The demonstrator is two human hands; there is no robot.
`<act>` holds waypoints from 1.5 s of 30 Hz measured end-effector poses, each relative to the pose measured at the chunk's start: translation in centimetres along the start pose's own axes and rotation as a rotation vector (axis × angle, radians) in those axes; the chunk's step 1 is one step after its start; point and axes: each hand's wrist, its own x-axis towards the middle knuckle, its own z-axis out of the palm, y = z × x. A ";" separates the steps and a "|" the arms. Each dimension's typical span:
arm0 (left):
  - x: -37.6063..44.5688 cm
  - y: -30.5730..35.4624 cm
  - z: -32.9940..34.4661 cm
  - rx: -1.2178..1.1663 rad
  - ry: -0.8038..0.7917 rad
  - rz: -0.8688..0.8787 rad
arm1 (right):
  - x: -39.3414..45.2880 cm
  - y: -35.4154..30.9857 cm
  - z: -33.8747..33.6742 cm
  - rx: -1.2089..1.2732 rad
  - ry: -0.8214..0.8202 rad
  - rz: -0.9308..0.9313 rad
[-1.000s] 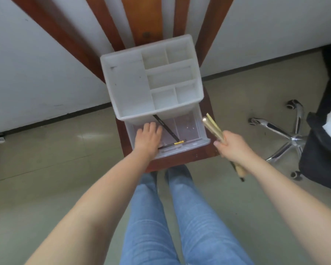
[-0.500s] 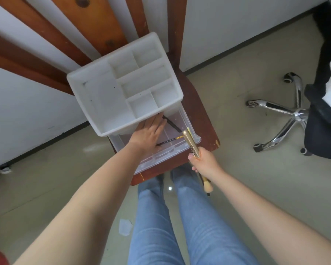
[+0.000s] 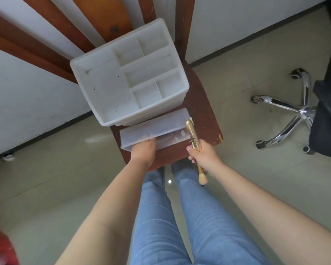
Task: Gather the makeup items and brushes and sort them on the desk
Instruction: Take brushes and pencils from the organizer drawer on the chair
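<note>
Since a moment ago the left hand (image 3: 143, 151) has come out of the clear drawer (image 3: 157, 131) and now grips its front edge, fingers hooked over the lip; the thin brushes seen lying inside are no longer visible, though that spot is blurred. Just right of it, the right hand (image 3: 203, 157) is closed around a gold tube (image 3: 193, 135) and a tan-tipped brush (image 3: 201, 175), the tube pointing away and the bristles toward the person. Gathering looks partly done; sorting on a desk has not begun, and no desk is in view. Beyond the left hand, the white organizer (image 3: 105, 88) sits on a wooden chair (image 3: 204, 119). An office chair base (image 3: 287, 119) stands well off to the right.
</note>
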 end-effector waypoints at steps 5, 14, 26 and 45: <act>0.4 -0.9 -0.3 0.075 0.151 0.018 | 1.4 -0.6 0.6 0.126 0.040 0.039; 1.8 -1.8 0.5 -0.034 0.072 0.090 | 3.5 -1.7 1.6 0.011 0.163 -0.002; 3.4 -5.0 4.4 -0.078 0.061 0.108 | 3.2 5.3 5.1 0.054 0.202 0.074; 5.4 -1.4 9.5 -0.032 0.282 0.109 | 8.2 6.3 2.3 -0.628 0.399 -0.324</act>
